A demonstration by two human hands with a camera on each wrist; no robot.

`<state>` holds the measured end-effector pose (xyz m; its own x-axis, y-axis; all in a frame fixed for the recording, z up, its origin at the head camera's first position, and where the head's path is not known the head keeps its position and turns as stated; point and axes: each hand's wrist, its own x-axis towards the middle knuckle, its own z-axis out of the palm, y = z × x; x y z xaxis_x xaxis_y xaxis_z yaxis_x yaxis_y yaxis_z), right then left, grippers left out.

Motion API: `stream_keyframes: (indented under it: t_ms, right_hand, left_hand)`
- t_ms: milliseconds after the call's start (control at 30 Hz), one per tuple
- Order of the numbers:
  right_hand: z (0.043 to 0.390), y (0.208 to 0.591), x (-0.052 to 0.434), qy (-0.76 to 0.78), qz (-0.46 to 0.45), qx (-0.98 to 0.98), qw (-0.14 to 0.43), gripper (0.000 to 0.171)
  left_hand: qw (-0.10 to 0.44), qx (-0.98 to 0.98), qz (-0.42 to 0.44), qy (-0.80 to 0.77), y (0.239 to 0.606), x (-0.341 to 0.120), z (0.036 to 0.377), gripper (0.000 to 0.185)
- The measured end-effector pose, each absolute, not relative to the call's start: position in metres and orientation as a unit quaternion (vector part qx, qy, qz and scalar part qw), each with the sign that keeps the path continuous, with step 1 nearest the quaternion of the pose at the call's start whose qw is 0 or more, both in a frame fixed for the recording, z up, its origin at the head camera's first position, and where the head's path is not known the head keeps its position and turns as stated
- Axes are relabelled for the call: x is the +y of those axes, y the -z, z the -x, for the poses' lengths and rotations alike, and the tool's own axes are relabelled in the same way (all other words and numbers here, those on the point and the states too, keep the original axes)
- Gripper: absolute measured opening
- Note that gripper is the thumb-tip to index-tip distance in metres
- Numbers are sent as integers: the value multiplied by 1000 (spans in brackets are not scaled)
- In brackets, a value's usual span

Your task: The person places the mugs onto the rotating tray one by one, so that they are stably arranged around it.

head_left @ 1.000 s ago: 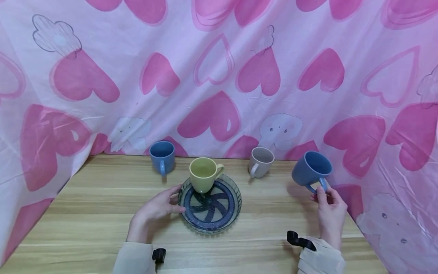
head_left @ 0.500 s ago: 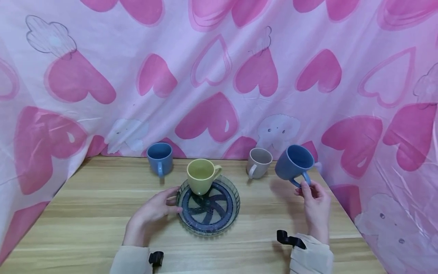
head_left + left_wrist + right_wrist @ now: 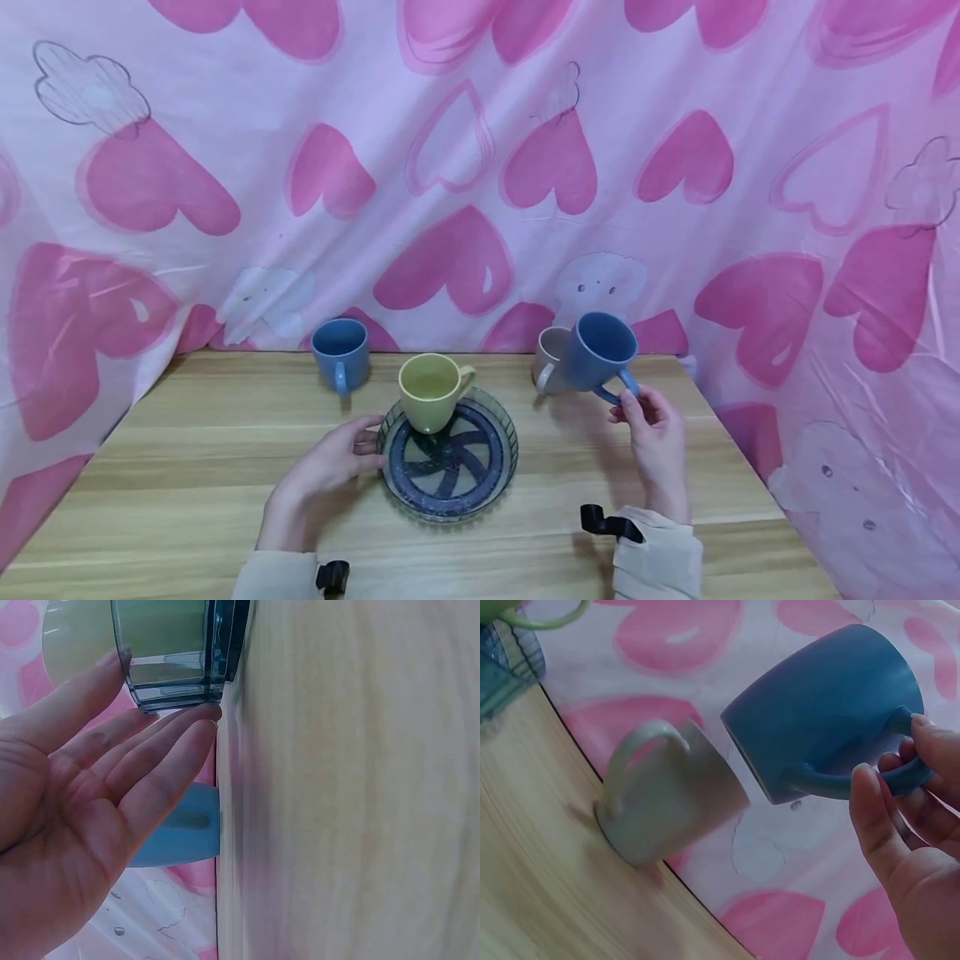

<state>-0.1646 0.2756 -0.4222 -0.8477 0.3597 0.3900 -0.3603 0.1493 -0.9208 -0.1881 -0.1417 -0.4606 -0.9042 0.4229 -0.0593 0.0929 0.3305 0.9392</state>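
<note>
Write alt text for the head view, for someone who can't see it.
A person's right hand holds a dark blue mug by its handle in the air, tilted, above a wooden table and in front of a beige mug. The left hand rests open against the rim of a glass plate carrying a yellow mug; a light blue mug stands behind, before a pink heart-print cloth.

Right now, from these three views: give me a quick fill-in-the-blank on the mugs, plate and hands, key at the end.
1. The right hand holds a dark blue mug by its ____.
2. The yellow mug stands on the glass ____.
3. The left hand touches the plate with ____ fingers.
4. Behind the lifted mug, a ____ mug stands on the table.

Missing words: handle; plate; straight; beige
</note>
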Motion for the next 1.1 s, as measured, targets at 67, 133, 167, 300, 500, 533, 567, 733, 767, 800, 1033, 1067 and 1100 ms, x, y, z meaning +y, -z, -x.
stream_keyframes:
  t_ms: [67,133,167,300,500,533,567,733,767,800,1033,1067,1100]
  right_hand:
    - [166,420,271,-652,7,-711,262,19]
    - [167,420,267,-650,1,-716,253,19]
    - [168,420,265,-651,-4,-717,249,19]
    - [171,420,256,-648,-34,-721,242,21]
    - [174,422,244,-656,-73,-720,213,21]
    - [175,422,242,-656,-79,-722,206,22]
    - [175,423,241,-656,-86,-723,199,23]
    - [180,428,233,-657,-121,-727,160,23]
    - [181,429,231,-659,-126,-727,150,23]
    - [182,429,229,-658,-132,-728,139,22]
    - [183,431,215,-659,-154,-731,85,17]
    - [183,430,213,-657,-154,-733,81,16]
    - [183,428,211,-655,-155,-735,77,16]
  left_hand:
    - [145,804,-159,-555,461,-142,188,61]
    - [137,811,-153,-548,462,-142,188,58]
    - [133,814,-149,-546,462,-142,187,56]
    - [121,823,-136,-537,463,-143,187,49]
    - [109,832,-116,-532,461,-140,188,42]
    - [104,836,-110,-528,460,-139,188,41]
    - [98,841,-106,-521,460,-138,188,40]
    - [72,874,-98,-471,459,-133,192,34]
    - [66,878,-98,-464,459,-133,193,33]
    - [61,880,-97,-461,459,-132,194,31]
    - [62,875,-94,-471,461,-134,194,27]
    - [65,873,-95,-474,461,-134,193,27]
    - [65,872,-94,-476,460,-135,193,28]
